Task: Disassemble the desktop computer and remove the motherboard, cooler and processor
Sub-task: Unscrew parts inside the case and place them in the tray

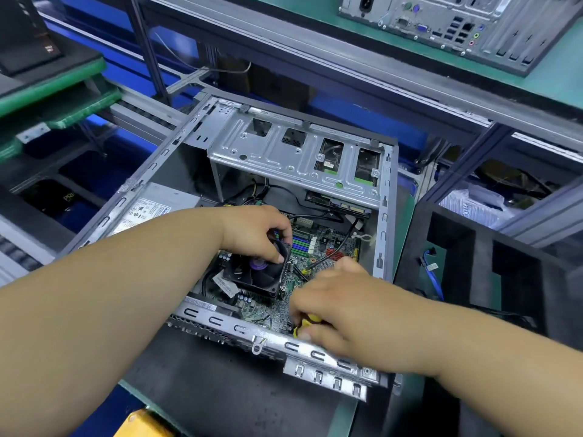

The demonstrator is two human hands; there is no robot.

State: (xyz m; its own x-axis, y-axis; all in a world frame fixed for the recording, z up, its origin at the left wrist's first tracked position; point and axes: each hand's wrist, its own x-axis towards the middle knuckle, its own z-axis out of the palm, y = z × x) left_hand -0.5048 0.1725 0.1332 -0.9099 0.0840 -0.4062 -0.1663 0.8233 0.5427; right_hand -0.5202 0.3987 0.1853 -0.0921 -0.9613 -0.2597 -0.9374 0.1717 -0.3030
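Two bare forearms filled the near edge of the view, reaching from six o'clock into the open desktop case (383, 197), which lay on its side on a green-edged work mat (407, 212). Left hand (252, 231) was down on the cooler (257, 274), fingers curled over the far rim of the black fan housing and thumb pressed near the purple hub; that looked like a steadying hold, to keep the heatsink from shifting while its fixings were worked. Right hand (331, 307), at about four o'clock from the cooler, was clenched round a yellow-handled screwdriver (307, 323), only the handle showing between the fingers; the tip was hidden, so which screw it was on could not be told. It sat low over the motherboard (318, 247), close to the near case rail (220, 320), and my guess was a board or cooler screw. Motherboard was seated in the case floor, cables draped across it, green memory slots (299, 239) at one o'clock from the fan. Processor was out of sight, presumably under the cooler. Drive cage (284, 156) spanned twelve o'clock, power supply (151, 209) sat at ten. Beyond, at one o'clock, a second computer case (457, 29) showed its rear ports, and a black foam tray (492, 244) with a blue cable (433, 275) waited at three o'clock, likely for removed parts.
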